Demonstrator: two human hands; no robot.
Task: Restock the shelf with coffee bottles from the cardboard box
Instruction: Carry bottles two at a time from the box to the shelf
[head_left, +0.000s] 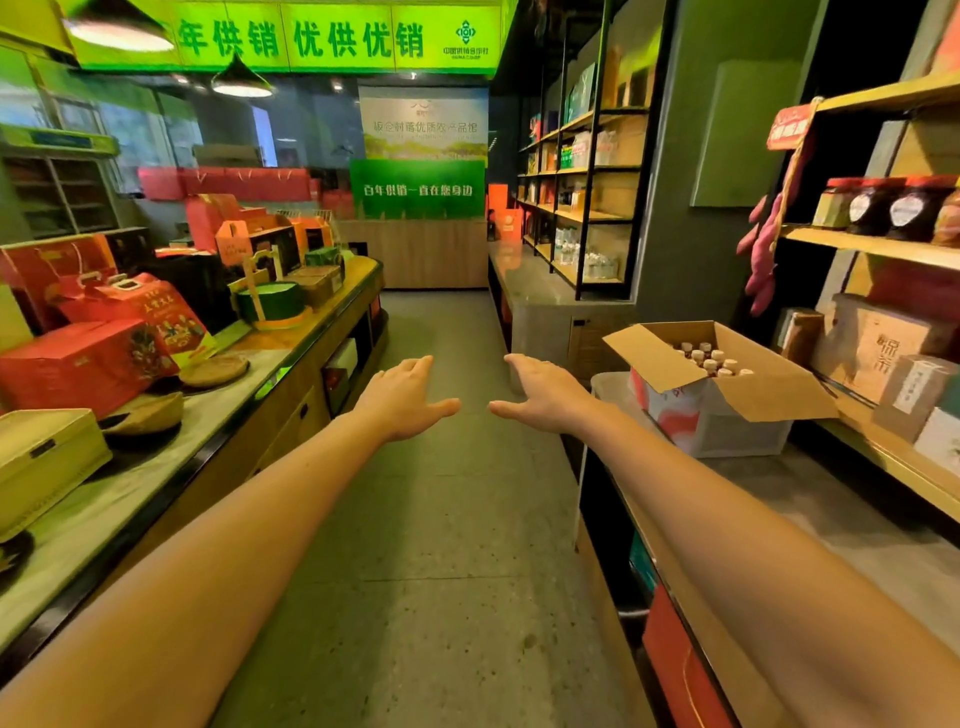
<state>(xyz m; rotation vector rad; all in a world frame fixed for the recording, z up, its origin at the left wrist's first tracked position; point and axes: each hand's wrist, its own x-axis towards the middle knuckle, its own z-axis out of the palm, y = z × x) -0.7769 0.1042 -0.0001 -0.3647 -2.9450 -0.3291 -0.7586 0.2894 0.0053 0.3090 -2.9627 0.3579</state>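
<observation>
Hovering over the aisle floor, two bare hands hold nothing: the left hand (402, 395) and the right hand (540, 392) are both spread wide, palms down, thumbs pointing toward each other. One cardboard box (774, 397) sits on the grey counter (831, 499) at the right, flaps folded open. Inside stand the coffee bottles (709, 361), about ten caps showing, upright, long axes vertical. The box lies right of the right hand, apart from it, below a wooden shelf (872, 245) carrying a row of red-lidded jars (878, 205).
</observation>
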